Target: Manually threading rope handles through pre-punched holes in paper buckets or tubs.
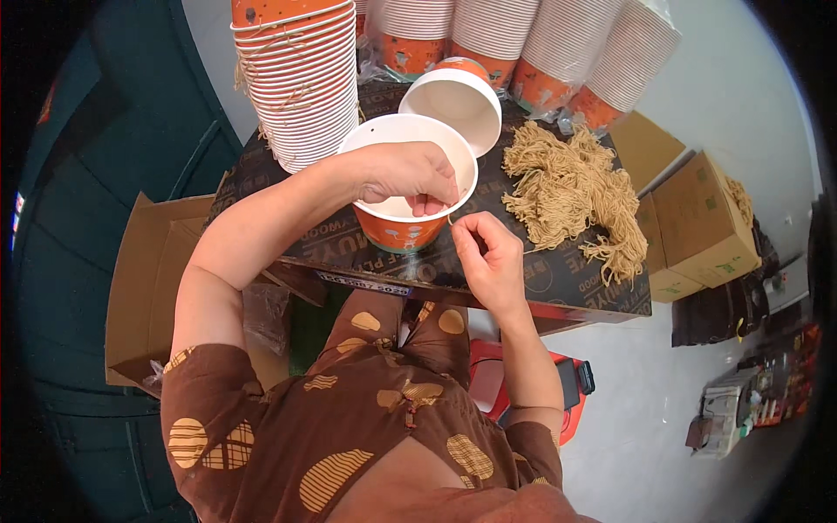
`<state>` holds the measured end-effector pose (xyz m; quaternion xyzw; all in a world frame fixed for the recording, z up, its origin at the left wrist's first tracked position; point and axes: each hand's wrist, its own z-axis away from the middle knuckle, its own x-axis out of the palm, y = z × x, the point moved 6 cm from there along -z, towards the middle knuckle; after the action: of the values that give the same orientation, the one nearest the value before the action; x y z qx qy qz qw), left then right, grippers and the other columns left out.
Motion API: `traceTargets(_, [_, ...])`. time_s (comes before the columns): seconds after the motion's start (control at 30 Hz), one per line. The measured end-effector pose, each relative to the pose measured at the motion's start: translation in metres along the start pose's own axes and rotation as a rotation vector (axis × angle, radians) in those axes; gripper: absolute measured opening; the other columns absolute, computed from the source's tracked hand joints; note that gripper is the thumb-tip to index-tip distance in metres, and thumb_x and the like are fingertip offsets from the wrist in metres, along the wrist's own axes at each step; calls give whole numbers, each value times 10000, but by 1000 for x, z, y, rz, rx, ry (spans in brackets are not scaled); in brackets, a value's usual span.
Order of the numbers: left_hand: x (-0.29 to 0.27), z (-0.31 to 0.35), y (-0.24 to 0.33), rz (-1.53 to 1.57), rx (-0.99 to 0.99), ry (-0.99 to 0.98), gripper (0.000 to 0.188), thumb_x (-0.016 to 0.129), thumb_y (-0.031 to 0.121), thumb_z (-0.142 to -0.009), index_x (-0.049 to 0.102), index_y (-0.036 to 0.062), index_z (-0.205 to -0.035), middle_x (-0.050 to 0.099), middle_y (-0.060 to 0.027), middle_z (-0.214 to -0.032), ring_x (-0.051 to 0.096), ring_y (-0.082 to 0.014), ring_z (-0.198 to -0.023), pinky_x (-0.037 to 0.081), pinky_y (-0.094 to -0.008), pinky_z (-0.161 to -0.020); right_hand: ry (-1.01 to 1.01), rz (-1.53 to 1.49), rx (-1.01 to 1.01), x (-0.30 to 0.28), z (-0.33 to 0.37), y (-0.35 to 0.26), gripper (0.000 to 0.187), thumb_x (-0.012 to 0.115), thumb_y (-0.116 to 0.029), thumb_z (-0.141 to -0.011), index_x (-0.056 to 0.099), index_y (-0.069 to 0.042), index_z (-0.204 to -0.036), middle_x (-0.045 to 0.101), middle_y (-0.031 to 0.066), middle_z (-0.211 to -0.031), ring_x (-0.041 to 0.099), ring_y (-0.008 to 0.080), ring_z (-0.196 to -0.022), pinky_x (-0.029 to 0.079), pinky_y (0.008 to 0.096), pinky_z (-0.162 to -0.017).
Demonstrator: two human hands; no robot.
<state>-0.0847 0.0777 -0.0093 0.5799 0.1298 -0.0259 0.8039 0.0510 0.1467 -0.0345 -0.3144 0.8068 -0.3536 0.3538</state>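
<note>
One thin tan cord (450, 220) hangs beside the round orange-and-white paper bucket (403, 232) on the black printed surface (575, 292); the right hand (493, 254), fingertips together, pinches it; the left hand (420, 176) curls inside, hold unclear. Gentle tension should avoid tearing.

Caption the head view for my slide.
Left hand reaching into an orange bucket, right hand pinching yarn beside it.

We see a counter (567, 283) of smooth wooden board, a bowl (397, 231) and a stack of bowls (305, 96) in smooth paper, crinkled glossy plastic wrap (641, 39) along the far edge, rough fibrous yarn (571, 187) by the right edge, and matt cardboard boxes (697, 218) past it.
</note>
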Motion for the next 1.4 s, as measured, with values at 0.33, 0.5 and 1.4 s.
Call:
traceTargets(0.33, [-2, 1, 6, 86, 147, 24, 37, 589, 6, -747, 590, -30, -759, 569, -42, -682, 513, -97, -594, 409, -216, -556, 21, -8, 19, -1, -1, 0, 33, 623, -1, -848, 606, 26, -859, 600, 102, -751, 556, 160, -618, 450, 288, -581])
traceTargets(0.5, [-3, 7, 10, 32, 212, 66, 42, 579, 15, -731, 587, -20, -754, 570, -33, -688, 512, -89, -607, 411, -217, -562, 37, -1, 46, -3, 1, -2, 41, 629, -22, -866, 611, 15, -861, 585, 70, -674, 510, 99, -560, 424, 264, -529])
traceTargets(1.4, [14, 13, 22, -233, 336, 69, 76, 651, 84, -810, 642, 9, -810, 586, 46, -707, 502, -19, -646, 414, -188, -588, 58, -27, 62, -5, -3, -6, 85, 657, -36, -865, 667, 18, -930, 582, 18, -600, 483, 24, -547, 399, 215, -497])
